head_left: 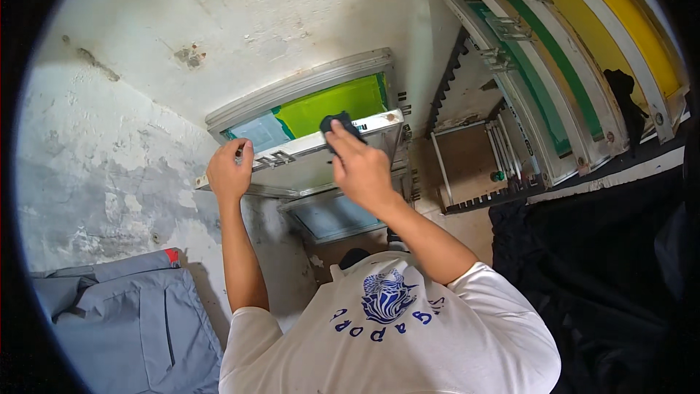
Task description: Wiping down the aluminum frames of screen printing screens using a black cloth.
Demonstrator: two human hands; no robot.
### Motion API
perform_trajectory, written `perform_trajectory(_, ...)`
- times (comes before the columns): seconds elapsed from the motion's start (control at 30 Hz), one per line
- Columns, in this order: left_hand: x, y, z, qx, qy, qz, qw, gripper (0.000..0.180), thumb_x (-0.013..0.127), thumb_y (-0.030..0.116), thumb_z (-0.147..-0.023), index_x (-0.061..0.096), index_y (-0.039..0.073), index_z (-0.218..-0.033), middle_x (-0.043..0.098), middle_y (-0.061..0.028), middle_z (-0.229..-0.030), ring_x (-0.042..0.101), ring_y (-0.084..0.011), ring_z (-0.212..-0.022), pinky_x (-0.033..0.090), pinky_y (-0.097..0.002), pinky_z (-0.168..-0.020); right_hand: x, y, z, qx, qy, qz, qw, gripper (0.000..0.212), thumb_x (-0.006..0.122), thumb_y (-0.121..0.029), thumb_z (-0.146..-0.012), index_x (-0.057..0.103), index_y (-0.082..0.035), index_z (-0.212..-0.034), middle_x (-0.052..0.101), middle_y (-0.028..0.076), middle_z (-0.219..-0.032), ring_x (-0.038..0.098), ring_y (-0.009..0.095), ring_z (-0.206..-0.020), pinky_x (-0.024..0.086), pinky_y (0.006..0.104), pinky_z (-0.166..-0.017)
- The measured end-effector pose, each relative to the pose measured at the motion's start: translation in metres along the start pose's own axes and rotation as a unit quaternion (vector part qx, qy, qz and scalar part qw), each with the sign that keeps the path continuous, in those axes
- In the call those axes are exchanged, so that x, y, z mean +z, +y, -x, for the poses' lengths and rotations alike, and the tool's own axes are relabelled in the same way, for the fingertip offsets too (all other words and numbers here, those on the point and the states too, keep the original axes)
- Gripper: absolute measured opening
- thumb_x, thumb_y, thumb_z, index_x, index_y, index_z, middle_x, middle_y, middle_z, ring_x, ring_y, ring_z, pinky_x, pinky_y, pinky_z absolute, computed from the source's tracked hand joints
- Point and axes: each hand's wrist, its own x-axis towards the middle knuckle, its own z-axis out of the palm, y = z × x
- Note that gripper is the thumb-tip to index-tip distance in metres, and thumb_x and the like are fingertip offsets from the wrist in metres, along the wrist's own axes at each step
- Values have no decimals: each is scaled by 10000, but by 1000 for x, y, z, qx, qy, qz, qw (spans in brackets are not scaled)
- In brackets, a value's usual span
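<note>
A metal-edged screen printing frame (302,144) stands tilted in front of me, its pale long edge turned up. My left hand (231,169) is closed over the left part of that edge, thumb and fingers gripping it. In my right hand (363,174) is a bunched black cloth (340,124), pressed on the upper edge near its right end. Just behind, against the wall, leans another frame with lime-green mesh (332,104) and a pale blue patch at its left. Below the held frame shows a lower frame with grey-blue mesh (332,217).
A slotted rack (467,208) stands to the right. Above it, several large frames with green and yellow mesh (620,18) lean in a row, a black cloth hanging among them. Black fabric (583,270) lies at lower right, a grey garment (138,314) at lower left. The wall (131,182) is peeling.
</note>
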Motion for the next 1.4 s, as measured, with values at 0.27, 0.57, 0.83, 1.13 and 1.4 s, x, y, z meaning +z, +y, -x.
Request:
perform_trajectory(0.27,15,17,-6,4,-10,4,1000,264,672,376,-989,794,142,-991,770,-87,-933,718,-300,-873,539,-444,-779,-27,18,-3,3,-13,-46,999,428,649,59,-848,733,-24,-1259,688,163,-1403,691,361,-1240,576,418,-1038)
perform_trajectory(0.57,40,54,-8,63,-12,44,997,266,654,355,-996,795,131,-979,776,-90,-962,701,-340,-929,531,-463,-826,-45,72,20,81,181,47,979,616,579,91,-872,599,-23,-1476,518,225,-1580,576,388,-1391,499,406,-1122)
perform_trajectory(0.83,54,56,-21,116,-22,48,992,300,623,352,-1018,794,107,-994,769,-98,-965,695,-340,-913,526,-472,-841,-4,27,2,59,60,-26,996,585,596,102,-844,672,-62,-1400,603,183,-1508,609,372,-1355,522,393,-1097)
perform_trajectory(1.13,65,59,-25,122,-47,48,990,320,601,365,-1030,794,109,-1017,775,-95,-1004,697,-340,-930,523,-482,-859,-63,108,-32,104,125,192,968,501,605,11,-897,647,-46,-1393,601,175,-1505,637,393,-1282,532,483,-1076)
perform_trajectory(1.4,66,59,-29,133,-36,66,988,304,611,354,-1027,792,109,-1013,779,-92,-1003,702,-341,-929,527,-484,-847,-88,91,-67,139,18,173,975,305,574,-4,-912,688,-25,-1194,724,224,-1144,664,468,-1086,538,526,-924)
